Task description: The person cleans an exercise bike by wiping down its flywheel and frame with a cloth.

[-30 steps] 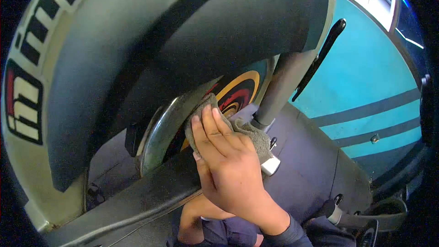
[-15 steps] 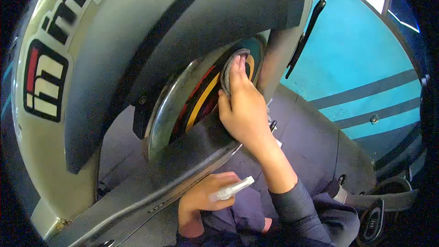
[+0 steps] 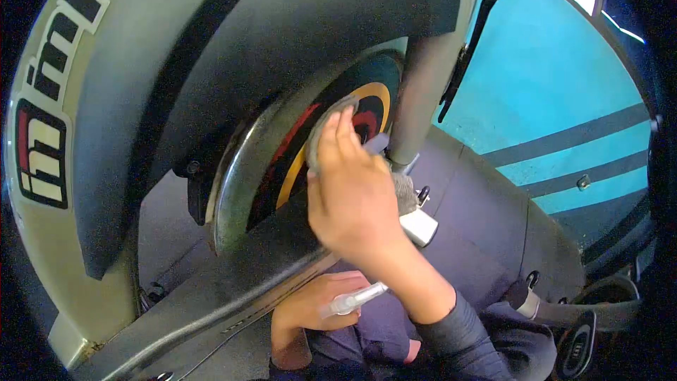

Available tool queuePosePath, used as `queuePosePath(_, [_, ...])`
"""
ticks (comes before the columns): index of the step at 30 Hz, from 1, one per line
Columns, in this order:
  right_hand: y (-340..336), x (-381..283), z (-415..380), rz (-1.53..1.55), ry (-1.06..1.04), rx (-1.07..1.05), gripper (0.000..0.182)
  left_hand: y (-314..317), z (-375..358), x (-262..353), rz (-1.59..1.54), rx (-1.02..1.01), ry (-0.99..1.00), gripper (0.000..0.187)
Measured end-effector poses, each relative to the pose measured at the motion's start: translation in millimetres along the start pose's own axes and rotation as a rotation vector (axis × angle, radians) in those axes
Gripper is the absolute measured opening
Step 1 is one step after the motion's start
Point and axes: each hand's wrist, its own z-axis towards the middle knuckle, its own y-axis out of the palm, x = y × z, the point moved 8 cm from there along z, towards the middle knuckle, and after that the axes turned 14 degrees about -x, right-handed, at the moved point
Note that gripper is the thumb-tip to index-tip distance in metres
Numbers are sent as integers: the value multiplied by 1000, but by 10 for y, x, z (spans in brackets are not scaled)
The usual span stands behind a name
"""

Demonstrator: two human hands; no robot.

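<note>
My right hand (image 3: 360,197) presses a grey cloth (image 3: 314,149) against the face of a flywheel (image 3: 243,169) with yellow and red ring markings. Its fingers lie along the cloth, and a loose part of the cloth hangs out to the right of the hand. Low in the view, my left hand (image 3: 310,301) is closed around a spray bottle, of which only the whitish spray head (image 3: 355,299) shows clearly. The bottle's body is hidden by the hand.
The exercise bike's dark shroud (image 3: 303,35) arches over the flywheel, and its frame beam (image 3: 204,310) runs below. A grey post (image 3: 423,92) stands right of the wheel. Farther right are a teal panel (image 3: 557,77) and a pedal (image 3: 578,346) beside my leg.
My right hand has slid the cloth down and left across the flywheel, uncovering more of the red centre. The view has shifted slightly; my left hand stays in nearly the same place.
</note>
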Motion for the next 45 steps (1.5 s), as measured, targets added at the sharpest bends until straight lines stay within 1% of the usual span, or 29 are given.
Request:
queuePosePath(2, [42, 213, 75, 22, 36, 118, 64, 36, 22, -67, -189, -66, -132, 24])
queuePosePath(3, [97, 337, 134, -11, 110, 81, 63, 36, 31, -58, -183, -44, -139, 24])
queuePosePath(4, [78, 367, 161, -12, 113, 87, 63, 41, 34, -53, -178, -49, -138, 24])
queuePosePath(6, [75, 455, 184, 128, 159, 53, 62, 27, 34, -35, -153, -46, -85, 24])
queuePosePath(7, [28, 435, 181, 163, 113, 57, 61, 9, 39, 0, -102, -21, -58, 23])
queuePosePath(8, [8, 403, 145, 165, 112, 65, 61, 15, 30, -4, -94, -24, -59, 23])
queuePosePath(10, [-14, 124, -24, 60, -52, 15, 61, 21, -8, -42, -158, 36, -51, 23])
queuePosePath(11, [-26, -6, -104, 53, -70, 4, 63, 46, -38, -83, -166, 34, -55, 23])
queuePosePath(13, [-90, -141, -178, 94, -94, -18, 63, 122, -84, -212, -172, -61, -148, 23])
queuePosePath(15, [-100, -158, -170, 110, -93, -26, 64, 128, -80, -191, -171, -82, -166, 24])
queuePosePath(17, [-69, -114, -133, 123, -72, -42, 65, 119, -49, -197, -172, -98, -185, 25])
queuePosePath(18, [-34, -83, -101, 127, -71, -49, 65, 74, -11, -136, -97, -56, -107, 26])
queuePosePath(19, [-27, -10, -61, 98, -31, 12, 65, 36, 2, -67, -24, -17, -31, 27])
queuePosePath(20, [-15, 73, -15, 68, 11, 76, 66, 18, 8, -41, -30, -19, -37, 27])
queuePosePath(21, [46, 182, 36, 28, -3, 150, 67, 18, 21, -57, -122, -49, -105, 28])
queuePosePath(22, [33, 296, 113, 74, 47, 144, 68, 41, 19, -87, -215, -83, -173, 29])
queuePosePath(24, [96, 477, 214, 136, 124, 182, 68, 49, 16, -102, -241, -82, -179, 29])
queuePosePath(26, [133, 480, 241, 113, 151, 197, 68, 52, 22, -95, -266, -77, -177, 28])
queuePosePath(28, [74, 487, 200, 86, 176, 212, 68, 52, 14, -115, -242, -94, -217, 30])
queuePosePath(30, [56, 478, 183, 168, 130, 145, 65, 70, 12, -123, -187, -104, -168, 31])
queuePosePath(31, [27, 420, 130, 188, 97, 105, 61, 50, 11, -95, -205, -63, -128, 29])
queuePosePath(32, [15, 291, 50, 140, 82, 109, 60, 38, 7, -75, -225, -20, -88, 26])
queuePosePath(34, [10, -10, -88, -33, 24, -26, 63, 92, -51, -147, -236, -18, -106, 26])
queuePosePath(36, [-106, -176, -168, -8, 6, -39, 64, 112, -83, -171, -244, -21, -135, 25])
queuePosePath(37, [-116, -216, -175, 17, -13, -49, 64, 67, -85, -79, -154, 12, -94, 25])
queuePosePath(39, [-89, -179, -155, 27, 2, -23, 64, 18, -85, -42, -67, 45, -59, 25])
queuePosePath(41, [-51, -112, -102, 38, 15, -3, 63, 83, -71, -123, -175, -45, -96, 25])
queuePosePath(44, [38, 119, 50, 155, 103, -22, 62, 21, 20, -44, -115, -59, -100, 25])
queuePosePath(45, [45, 207, 83, 238, 159, -17, 61, 16, 23, -46, -117, -58, -101, 25])
